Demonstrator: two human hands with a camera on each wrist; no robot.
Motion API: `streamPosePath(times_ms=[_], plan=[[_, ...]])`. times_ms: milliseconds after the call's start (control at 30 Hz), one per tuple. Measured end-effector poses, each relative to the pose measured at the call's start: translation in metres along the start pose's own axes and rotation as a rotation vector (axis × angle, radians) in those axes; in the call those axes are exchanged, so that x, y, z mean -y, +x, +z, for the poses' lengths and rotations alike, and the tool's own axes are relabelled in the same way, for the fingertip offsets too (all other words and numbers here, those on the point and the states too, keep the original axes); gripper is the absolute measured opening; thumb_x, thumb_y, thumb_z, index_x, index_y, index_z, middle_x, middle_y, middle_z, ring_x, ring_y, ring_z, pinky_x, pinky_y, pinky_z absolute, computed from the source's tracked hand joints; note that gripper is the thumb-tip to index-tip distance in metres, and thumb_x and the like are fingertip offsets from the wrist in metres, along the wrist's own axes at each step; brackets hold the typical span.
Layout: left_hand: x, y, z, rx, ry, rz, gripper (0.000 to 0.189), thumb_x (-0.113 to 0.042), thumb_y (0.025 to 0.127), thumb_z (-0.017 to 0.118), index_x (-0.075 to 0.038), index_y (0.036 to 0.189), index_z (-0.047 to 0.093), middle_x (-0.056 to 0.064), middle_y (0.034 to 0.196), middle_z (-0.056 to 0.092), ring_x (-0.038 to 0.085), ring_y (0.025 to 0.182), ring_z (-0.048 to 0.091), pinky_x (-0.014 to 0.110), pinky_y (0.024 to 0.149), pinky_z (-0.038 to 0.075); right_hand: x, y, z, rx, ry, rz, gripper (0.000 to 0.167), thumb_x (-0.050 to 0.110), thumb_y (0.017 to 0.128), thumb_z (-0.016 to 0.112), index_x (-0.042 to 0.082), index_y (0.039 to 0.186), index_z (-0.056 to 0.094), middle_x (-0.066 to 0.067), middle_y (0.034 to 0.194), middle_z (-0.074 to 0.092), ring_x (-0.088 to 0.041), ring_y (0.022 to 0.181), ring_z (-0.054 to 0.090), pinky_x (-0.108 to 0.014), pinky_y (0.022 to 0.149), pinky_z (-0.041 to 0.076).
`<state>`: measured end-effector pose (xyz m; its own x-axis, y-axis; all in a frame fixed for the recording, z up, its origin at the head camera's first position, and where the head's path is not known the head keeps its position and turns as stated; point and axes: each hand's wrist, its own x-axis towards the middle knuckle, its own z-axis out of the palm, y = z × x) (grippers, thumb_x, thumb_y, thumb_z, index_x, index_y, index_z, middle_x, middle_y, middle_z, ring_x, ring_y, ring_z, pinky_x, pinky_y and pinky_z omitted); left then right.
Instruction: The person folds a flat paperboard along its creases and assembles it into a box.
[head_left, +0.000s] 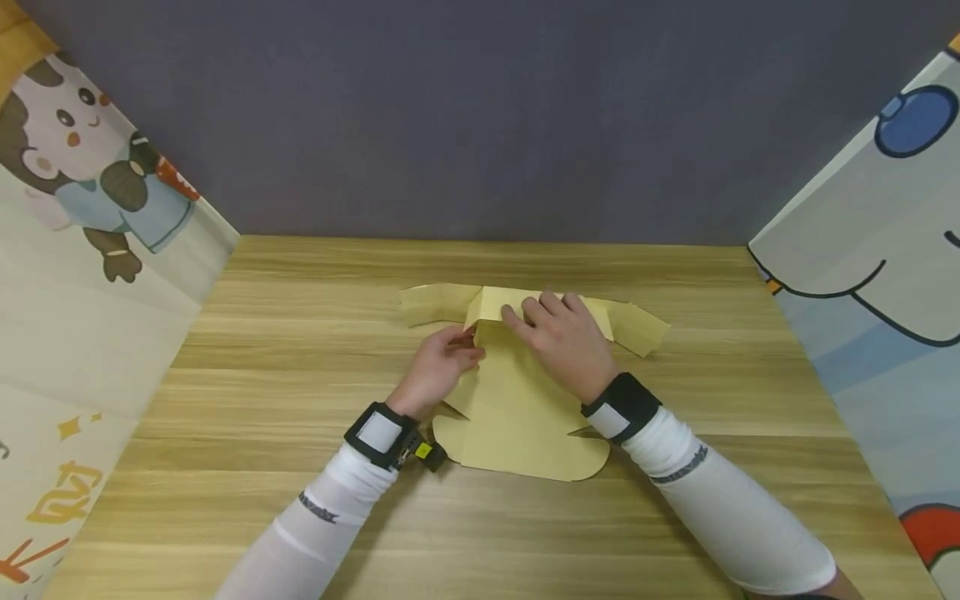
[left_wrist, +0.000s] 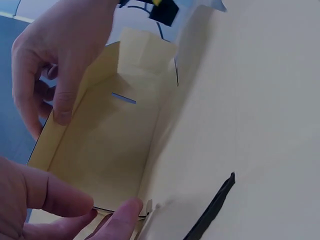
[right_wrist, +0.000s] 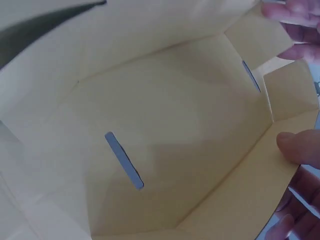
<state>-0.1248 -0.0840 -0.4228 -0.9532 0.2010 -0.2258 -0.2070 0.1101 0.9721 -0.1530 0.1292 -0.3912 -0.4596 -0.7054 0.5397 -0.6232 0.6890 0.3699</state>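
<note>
A tan die-cut cardboard sheet (head_left: 517,408) lies on the table, its far end folded up into a shallow box shape with flaps out to both sides. My left hand (head_left: 438,367) pinches a small flap at the left fold, thumb and fingers around its edge (left_wrist: 107,210). With my right hand (head_left: 566,346) I grip the raised far wall (left_wrist: 82,100), thumb inside and fingers behind. A narrow slot (right_wrist: 124,161) shows in the folded panel in the right wrist view. The left fingertips are partly hidden in the head view.
The wood-grain table (head_left: 262,392) runs under the cardboard. A dark grey partition (head_left: 480,125) stands behind it, with cartoon-printed panels at left and right. Small cuts (head_left: 588,432) notch the sheet's near sides.
</note>
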Motion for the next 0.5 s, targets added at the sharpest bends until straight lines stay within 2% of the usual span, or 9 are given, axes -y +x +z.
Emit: streamPosePath(times_ms=[233,333,400,500], plan=[[0.000,0.002,-0.003,0.010,-0.109,-0.017,0.042,0.003,0.095,0.050,0.009,0.136,0.042,0.028,0.131,0.050,0.040,0.118,0.057,0.043,0.099,0.050,0.004,-0.005,-0.003,0.029,-0.008,-0.008,0.027,0.003,0.095,0.052,0.015,0.116,0.067,-0.004,0.083,0.056,-0.025,0.075,0.055,-0.032,0.061,0.039],[0.005,0.003,-0.006,-0.038,-0.126,-0.019,0.042,0.005,0.094,0.050,0.007,0.135,0.042,0.027,0.128,0.051,0.040,0.112,0.059,0.041,0.093,0.054,0.005,-0.006,-0.003,0.029,-0.010,-0.011,0.028,0.003,0.096,0.050,0.015,0.116,0.066,-0.004,0.082,0.056,-0.025,0.074,0.054,-0.032,0.060,0.039],[0.005,0.002,-0.010,-0.120,-0.113,-0.017,0.042,0.007,0.092,0.050,0.006,0.133,0.042,0.025,0.123,0.052,0.040,0.105,0.062,0.037,0.086,0.057,0.005,-0.006,-0.003,0.018,-0.011,-0.014,0.029,0.002,0.096,0.048,0.014,0.115,0.067,-0.004,0.081,0.055,-0.024,0.072,0.053,-0.032,0.060,0.038],[0.005,0.004,-0.021,-0.323,-0.025,0.028,0.046,0.007,0.087,0.055,0.005,0.129,0.038,0.018,0.117,0.047,0.033,0.098,0.058,0.029,0.076,0.054,0.006,-0.007,0.000,0.001,-0.010,-0.015,0.033,0.001,0.098,0.042,0.014,0.115,0.067,-0.004,0.080,0.055,-0.024,0.070,0.053,-0.032,0.059,0.037]])
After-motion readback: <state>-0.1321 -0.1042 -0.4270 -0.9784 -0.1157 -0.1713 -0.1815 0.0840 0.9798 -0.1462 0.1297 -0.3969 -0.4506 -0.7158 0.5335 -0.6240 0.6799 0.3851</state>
